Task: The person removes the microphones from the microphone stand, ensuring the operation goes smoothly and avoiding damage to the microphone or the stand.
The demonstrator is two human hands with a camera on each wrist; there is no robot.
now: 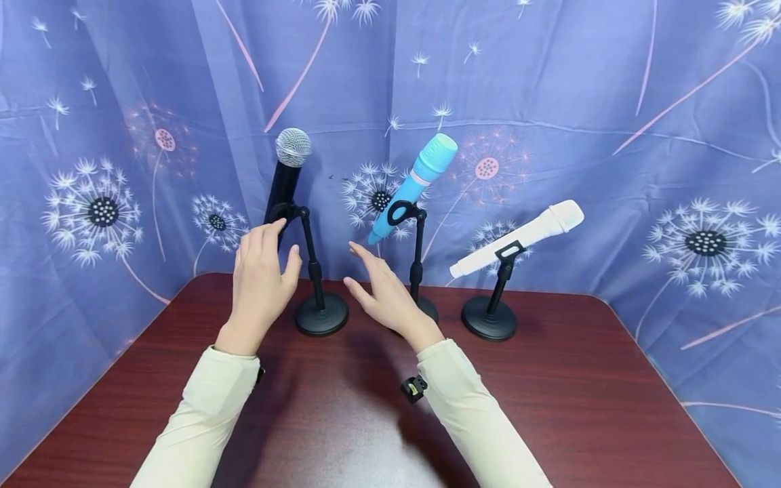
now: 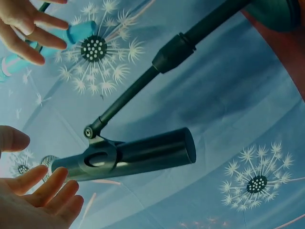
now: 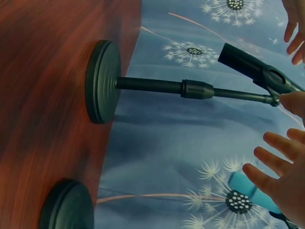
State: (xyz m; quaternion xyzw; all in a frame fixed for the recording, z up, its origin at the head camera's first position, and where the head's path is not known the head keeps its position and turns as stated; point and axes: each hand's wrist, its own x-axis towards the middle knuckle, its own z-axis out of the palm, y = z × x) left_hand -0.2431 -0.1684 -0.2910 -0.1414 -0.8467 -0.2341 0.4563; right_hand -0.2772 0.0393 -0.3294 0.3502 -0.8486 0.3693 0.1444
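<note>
A black microphone (image 1: pixel 285 183) with a silver mesh head leans in the clip of a black desk stand (image 1: pixel 314 271). My left hand (image 1: pixel 261 271) is raised in front of its lower part, fingers extended, gripping nothing; whether it touches the microphone is unclear. In the left wrist view the black microphone (image 2: pixel 138 155) sits in its clip beyond the left fingertips (image 2: pixel 57 179). To the right, a light blue microphone (image 1: pixel 415 186) tilts in a second stand (image 1: pixel 418 251). My right hand (image 1: pixel 387 293) hovers before that stand, partly hiding its base, its fingers spread and nothing in them.
On the right a white microphone (image 1: pixel 518 237) lies at a slant in a third, shorter stand (image 1: pixel 490 317). All the stands are near the back edge of the dark red wooden table (image 1: pixel 342 420). A blue dandelion-print curtain (image 1: pixel 549 81) hangs behind and at both sides.
</note>
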